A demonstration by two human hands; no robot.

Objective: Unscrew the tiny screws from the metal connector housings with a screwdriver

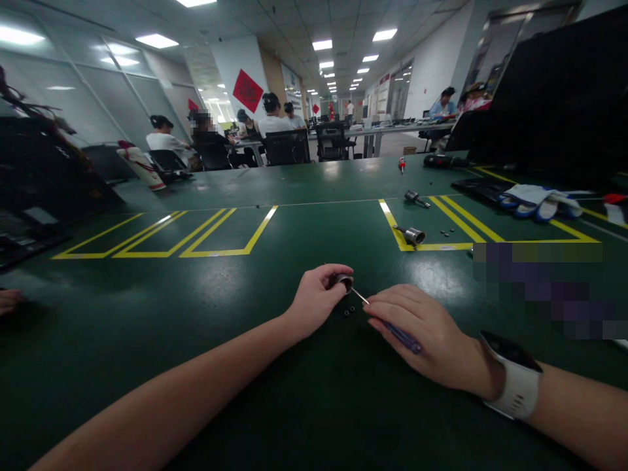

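Note:
My left hand point(321, 292) is closed around a cup-shaped metal part point(345, 282) that looks like a hole saw, its open end turned toward my right hand. In my right hand point(422, 327) is a screwdriver point(403, 337) with a purple translucent handle. Its thin shaft points up and left, with the tip at the mouth of the metal part; how deep it reaches is hidden. Two small dark ring-like pieces point(349, 311) lie on the table just below the metal part, between my hands.
On the green table point(235, 379), yellow tape marks boxes. Two similar metal parts point(412, 234) point(416, 198) lie right, beside tiny dark pieces point(447, 232). Farther right are white-and-blue gloves point(537, 199) and a dark power tool point(444, 161). Another person's hand point(10, 299) rests at the left edge.

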